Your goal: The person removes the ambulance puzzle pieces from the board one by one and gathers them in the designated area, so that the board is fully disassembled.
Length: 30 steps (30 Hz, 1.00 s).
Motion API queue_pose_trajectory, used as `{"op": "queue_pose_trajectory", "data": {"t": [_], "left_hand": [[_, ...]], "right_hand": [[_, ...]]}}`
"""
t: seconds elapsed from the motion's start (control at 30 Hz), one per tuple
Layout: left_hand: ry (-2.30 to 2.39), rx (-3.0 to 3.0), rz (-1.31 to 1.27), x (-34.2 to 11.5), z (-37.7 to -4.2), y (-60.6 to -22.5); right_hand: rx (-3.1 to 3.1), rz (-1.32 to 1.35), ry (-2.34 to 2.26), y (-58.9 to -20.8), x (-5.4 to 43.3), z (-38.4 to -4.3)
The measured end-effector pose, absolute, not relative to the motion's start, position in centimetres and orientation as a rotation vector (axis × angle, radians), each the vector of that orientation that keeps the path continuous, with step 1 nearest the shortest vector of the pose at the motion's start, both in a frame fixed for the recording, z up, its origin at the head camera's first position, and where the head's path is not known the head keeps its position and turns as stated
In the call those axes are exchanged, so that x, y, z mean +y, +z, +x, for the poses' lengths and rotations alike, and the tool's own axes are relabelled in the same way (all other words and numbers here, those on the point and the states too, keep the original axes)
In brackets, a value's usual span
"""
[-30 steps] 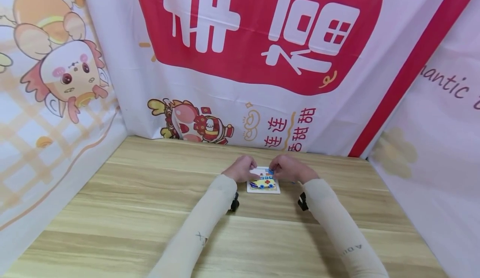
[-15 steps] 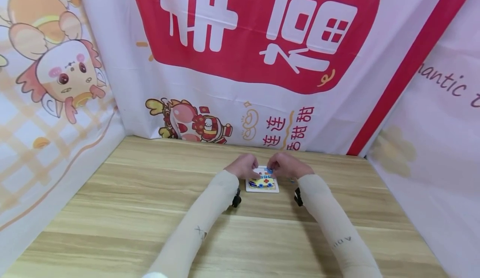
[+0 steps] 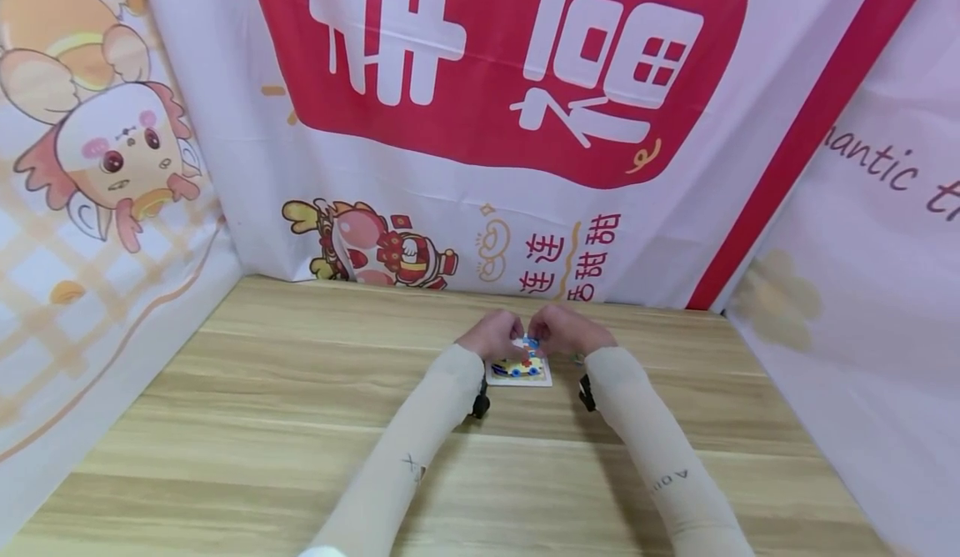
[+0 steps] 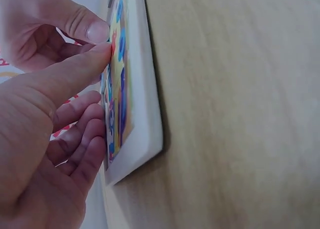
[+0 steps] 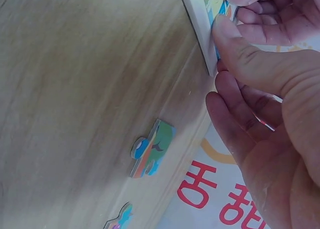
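A white-rimmed jigsaw board (image 3: 528, 382) with a yellow ambulance picture (image 3: 516, 368) lies on the table between both hands. My left hand (image 3: 495, 336) comes in from its left; the straight left thumb (image 4: 75, 71) presses on the picture, and the other fingers bend loosely near the far edge. From the right, my right hand (image 3: 566, 332) meets it at the upper part of the board. Its thumb (image 5: 240, 41) is down on the picture, with the fingers loosely bent beyond the edge. Whatever lies under the thumb tips is hidden.
A loose green-and-orange jigsaw piece (image 5: 156, 150) rests on the wooden table (image 3: 337, 373) right of the board, partly behind the right wrist in the head view. Another colourful piece (image 5: 120, 218) lies farther off. Printed cloth walls (image 3: 412, 165) border the table's back and sides.
The head view has shifted slightly. Both hands have drawn a little closer together over the board, and the left thumb now reaches farther right across the ambulance picture.
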<state>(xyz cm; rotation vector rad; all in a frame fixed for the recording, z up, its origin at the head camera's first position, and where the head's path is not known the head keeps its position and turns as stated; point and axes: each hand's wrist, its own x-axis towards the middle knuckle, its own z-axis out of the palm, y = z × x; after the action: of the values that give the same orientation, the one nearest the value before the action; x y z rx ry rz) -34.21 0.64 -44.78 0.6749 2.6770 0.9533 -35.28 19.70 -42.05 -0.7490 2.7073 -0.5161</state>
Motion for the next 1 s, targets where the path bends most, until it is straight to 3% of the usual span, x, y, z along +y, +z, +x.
{"op": "queue_pose_trajectory", "data": {"t": [0.37, 1.0], "left_hand": [[0.98, 2.696, 0.655, 1.0, -34.3, -45.0], [0.951, 2.694, 0.616, 0.8, -34.2, -45.1]], "right_hand": [[2.76, -0.726, -0.562, -42.5, 20.3, -35.0], [2.938, -0.94, -0.658, -41.6, 21.8, -33.5]]}}
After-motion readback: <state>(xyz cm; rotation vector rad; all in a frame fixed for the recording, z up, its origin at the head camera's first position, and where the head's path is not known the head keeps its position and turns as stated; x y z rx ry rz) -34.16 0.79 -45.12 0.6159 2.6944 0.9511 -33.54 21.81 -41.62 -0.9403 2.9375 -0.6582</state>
